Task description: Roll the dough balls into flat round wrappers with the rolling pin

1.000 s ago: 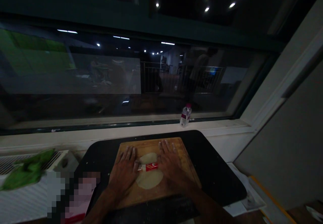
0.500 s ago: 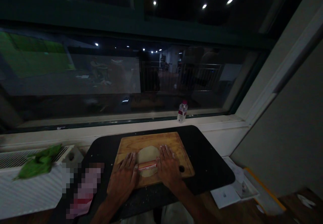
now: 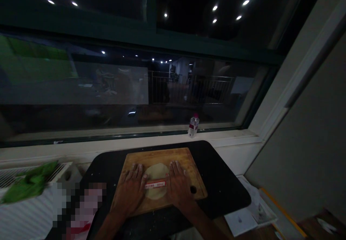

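Note:
A flat round of pale dough (image 3: 157, 170) lies on a wooden cutting board (image 3: 162, 155). Across it lies a red-and-white cylinder (image 3: 154, 185), used like a rolling pin. My left hand (image 3: 131, 189) rests flat on the cylinder's left end, fingers stretched forward. My right hand (image 3: 178, 186) presses flat on its right end, fingers likewise extended. Both palms cover the cylinder's ends.
The board sits on a black table (image 3: 221, 182) below a dark window. A small water bottle (image 3: 193, 126) stands on the sill. A green cloth (image 3: 28, 182) lies on the radiator at left. White papers (image 3: 248, 214) lie at right.
The cylinder has rolled back and forth over the dough under both palms: toward me from a second ago, little changed since. The view has shifted slightly.

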`<state>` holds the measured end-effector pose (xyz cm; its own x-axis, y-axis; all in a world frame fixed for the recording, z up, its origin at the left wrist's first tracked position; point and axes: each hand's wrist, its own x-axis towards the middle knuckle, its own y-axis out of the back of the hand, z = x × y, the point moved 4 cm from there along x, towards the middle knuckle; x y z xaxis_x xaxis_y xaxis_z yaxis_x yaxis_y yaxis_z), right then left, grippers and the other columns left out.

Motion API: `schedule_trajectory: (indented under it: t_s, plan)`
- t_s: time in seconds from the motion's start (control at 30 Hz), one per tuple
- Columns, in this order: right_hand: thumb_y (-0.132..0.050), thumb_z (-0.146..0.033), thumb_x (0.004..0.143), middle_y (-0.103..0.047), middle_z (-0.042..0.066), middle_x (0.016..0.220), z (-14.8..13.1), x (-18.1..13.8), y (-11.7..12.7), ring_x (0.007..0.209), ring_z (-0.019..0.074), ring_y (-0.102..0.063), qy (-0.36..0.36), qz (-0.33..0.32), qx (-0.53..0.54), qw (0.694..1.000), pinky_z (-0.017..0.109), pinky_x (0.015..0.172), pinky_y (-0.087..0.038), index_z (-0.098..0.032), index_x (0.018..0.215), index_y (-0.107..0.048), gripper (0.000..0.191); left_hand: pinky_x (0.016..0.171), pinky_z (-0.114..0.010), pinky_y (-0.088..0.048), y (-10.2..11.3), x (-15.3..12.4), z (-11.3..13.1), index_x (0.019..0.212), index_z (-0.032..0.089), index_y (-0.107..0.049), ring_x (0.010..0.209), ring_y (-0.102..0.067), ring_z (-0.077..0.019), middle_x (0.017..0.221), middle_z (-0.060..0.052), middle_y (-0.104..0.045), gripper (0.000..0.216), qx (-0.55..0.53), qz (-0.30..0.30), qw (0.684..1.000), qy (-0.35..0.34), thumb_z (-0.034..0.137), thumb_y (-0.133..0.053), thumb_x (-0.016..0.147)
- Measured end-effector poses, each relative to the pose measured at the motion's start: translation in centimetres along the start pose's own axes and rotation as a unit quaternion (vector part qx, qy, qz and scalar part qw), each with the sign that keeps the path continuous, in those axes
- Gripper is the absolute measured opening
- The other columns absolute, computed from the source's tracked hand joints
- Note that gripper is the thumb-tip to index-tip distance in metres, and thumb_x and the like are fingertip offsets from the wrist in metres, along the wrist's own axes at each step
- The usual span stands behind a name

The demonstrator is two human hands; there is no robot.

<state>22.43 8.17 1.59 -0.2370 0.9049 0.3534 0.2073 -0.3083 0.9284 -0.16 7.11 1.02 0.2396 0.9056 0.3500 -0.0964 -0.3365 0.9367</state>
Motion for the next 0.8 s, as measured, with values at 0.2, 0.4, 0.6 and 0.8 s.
schedule_trajectory:
  t_s: [0.2, 0.4, 0.6, 0.8]
  plan:
    - [-0.048, -0.036, 0.112, -0.05, 0.02, 0.169, 1.2, 4.6, -1.9, 0.161, 0.0369, -0.043, 0.014, -0.009, -0.012, 1.0, 0.059, 0.132, -0.034, -0.013, 0.167, -0.051, 0.059, 0.127, -0.062, -0.04, -0.7, 4.6, -0.9, 0.152, 0.02, -0.066, 0.156, -0.052, -0.037, 0.16, -0.016, -0.065, 0.052, -0.014, -0.024, 0.999, 0.042, 0.036, -0.036, 0.112]
    - [-0.044, -0.038, 0.113, -0.056, 0.021, 0.165, 1.8, 8.8, -2.8, 0.158, 0.0387, -0.047, -0.022, -0.048, 0.006, 0.999, 0.065, 0.129, -0.036, -0.015, 0.164, -0.055, 0.057, 0.123, -0.056, -0.045, -2.2, 8.7, -2.3, 0.148, 0.019, -0.068, 0.151, -0.056, -0.0328, 0.156, -0.015, -0.068, 0.051, -0.034, -0.038, 0.999, 0.018, 0.031, -0.032, 0.113]
    - [-0.042, -0.039, 0.113, -0.046, 0.022, 0.172, 1.4, 9.8, -1.7, 0.166, 0.0413, -0.033, -0.037, -0.078, 0.008, 0.996, 0.071, 0.132, -0.026, -0.011, 0.169, -0.047, 0.063, 0.129, -0.05, -0.041, -2.8, 9.8, -2.8, 0.153, 0.011, -0.063, 0.157, -0.049, -0.0328, 0.159, -0.018, -0.064, 0.054, -0.039, -0.031, 0.999, 0.014, 0.032, -0.033, 0.113]
    - [-0.045, -0.034, 0.11, -0.039, 0.02, 0.177, 0.4, 6.5, -0.7, 0.168, 0.0378, -0.029, -0.019, -0.042, -0.006, 0.999, 0.065, 0.136, -0.016, -0.01, 0.173, -0.038, 0.068, 0.13, -0.056, -0.038, -1.2, 6.7, -1.7, 0.161, 0.011, -0.054, 0.165, -0.038, -0.0348, 0.167, -0.017, -0.057, 0.059, -0.004, 0.018, 1.0, 0.005, 0.036, -0.031, 0.113]
